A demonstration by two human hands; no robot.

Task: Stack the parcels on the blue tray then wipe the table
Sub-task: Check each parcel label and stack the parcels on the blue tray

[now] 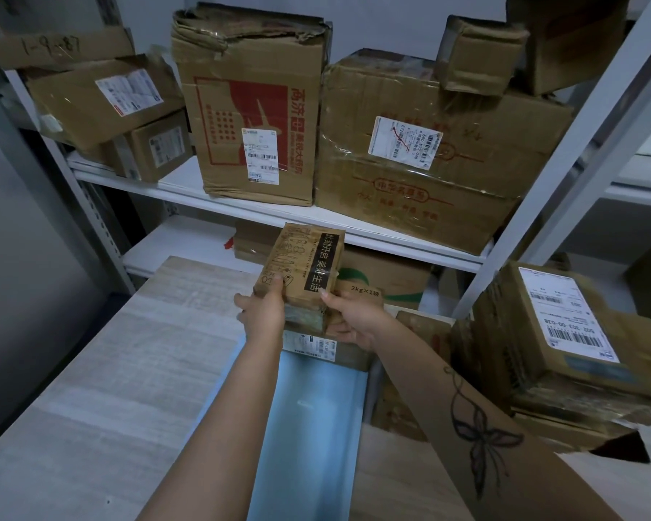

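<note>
Presently in hand: the stacking step; the held parcel (pixel 301 265) is kept over the far end of the blue tray (pixel 309 408), just above the lower parcel (pixel 318 345) already lying there.
Left hand (pixel 264 314): fingers are closed on the near left corner of the held parcel.
Right hand (pixel 350 323): fingers are curled round the near right edge, thumb laid on the top face.
Attitude: the held parcel is tilted, far end raised; contact with the lower parcel cannot be told.
Next move (judged): the load is to be levelled and set squarely on the lower parcel, edges matched so the stack is not tipped, and both grips then eased off.
Wiping: not yet begun; no cloth is seen on the worktop (pixel 110 351).
Hidden: the lower parcel is largely covered by hands and load; the tray's left rim is masked by the forearm, its near end cut off by the frame.
Hard to make out: what the labelled cartons (pixel 564 332) at the right are resting on.
</note>
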